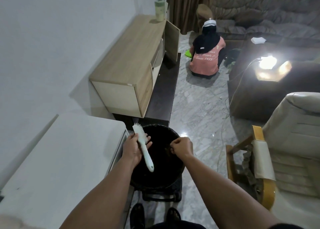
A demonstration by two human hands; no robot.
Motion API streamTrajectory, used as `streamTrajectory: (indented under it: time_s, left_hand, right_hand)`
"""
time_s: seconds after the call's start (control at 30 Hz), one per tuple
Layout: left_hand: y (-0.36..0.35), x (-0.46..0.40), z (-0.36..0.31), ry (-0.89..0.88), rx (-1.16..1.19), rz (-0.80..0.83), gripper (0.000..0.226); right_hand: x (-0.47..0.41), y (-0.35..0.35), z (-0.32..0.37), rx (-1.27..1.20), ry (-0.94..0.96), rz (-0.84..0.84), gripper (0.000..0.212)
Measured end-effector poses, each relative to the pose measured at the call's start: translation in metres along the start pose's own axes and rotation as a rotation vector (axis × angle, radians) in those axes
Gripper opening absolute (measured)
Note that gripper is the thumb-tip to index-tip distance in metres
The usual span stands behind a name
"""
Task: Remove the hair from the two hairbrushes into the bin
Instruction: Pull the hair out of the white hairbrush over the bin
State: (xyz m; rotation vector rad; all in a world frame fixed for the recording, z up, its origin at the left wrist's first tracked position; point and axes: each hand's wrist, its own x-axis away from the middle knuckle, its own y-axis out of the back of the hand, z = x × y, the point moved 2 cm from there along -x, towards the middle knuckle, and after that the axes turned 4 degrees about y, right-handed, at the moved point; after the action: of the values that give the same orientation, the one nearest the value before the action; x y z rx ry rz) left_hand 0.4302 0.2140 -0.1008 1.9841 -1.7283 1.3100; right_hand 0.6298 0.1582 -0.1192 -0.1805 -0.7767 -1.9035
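A white hairbrush with pale bristles is held over the left side of a round black bin. My left hand grips the brush around the lower part of its head, with the handle pointing down toward me. My right hand hovers over the bin's right half with its fingers curled and the fingertips pinched together; a thin dark wisp seems to hang from them, too small to be sure. A second hairbrush is not in view.
A white appliance top lies at the left, touching the bin. Beyond stand a wooden cabinet on a dark base and a person crouching on the marble floor. A cream armchair stands at the right, a lit lamp behind it.
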Motion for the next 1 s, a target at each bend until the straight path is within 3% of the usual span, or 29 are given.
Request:
streamTrajectory:
  time_s: [0.07, 0.17, 0.23, 0.33, 0.43, 0.47, 0.57, 0.73, 0.87, 1.0]
  left_hand:
    - [0.003, 0.001, -0.005, 0.026, -0.012, 0.022, 0.023]
    - [0.004, 0.001, -0.004, 0.032, -0.044, 0.05, 0.027]
    - [0.004, 0.0, -0.001, 0.023, -0.102, 0.043, 0.034]
    - [0.006, -0.005, 0.002, 0.024, -0.153, 0.043, 0.037]
    - [0.008, -0.005, 0.0, 0.027, -0.175, 0.03, 0.035]
    - [0.008, -0.006, 0.0, 0.028, -0.188, 0.039, 0.035]
    - [0.002, -0.009, 0.002, 0.029, -0.169, 0.104, 0.039]
    - [-0.004, -0.006, 0.004, -0.002, -0.399, 0.11, 0.032]
    - [-0.005, -0.007, 0.005, -0.004, -0.467, 0.096, 0.031]
    - [-0.004, 0.002, 0.004, 0.035, -0.409, 0.178, 0.031]
  right_hand:
    - [-0.003, 0.007, -0.001, 0.081, 0.013, 0.003, 0.021]
    - [0.002, 0.0, 0.017, 0.204, 0.147, 0.102, 0.04]
    - [0.006, -0.009, 0.027, 0.233, 0.172, 0.109, 0.017]
    - [0.012, -0.019, 0.037, 0.432, 0.159, 0.151, 0.016]
    - [0.014, -0.03, 0.042, 0.357, 0.181, 0.232, 0.077]
    - [0.016, -0.033, 0.045, 0.253, 0.249, 0.194, 0.081]
    - [0.026, -0.046, 0.05, 0.07, 0.457, 0.157, 0.054]
    - [0.035, -0.047, 0.046, 0.038, 0.432, 0.097, 0.011]
    - [0.037, -0.05, 0.051, 0.054, 0.285, 0.026, 0.016]
    - [0.02, -0.028, 0.036, -0.039, -0.066, -0.121, 0.023]
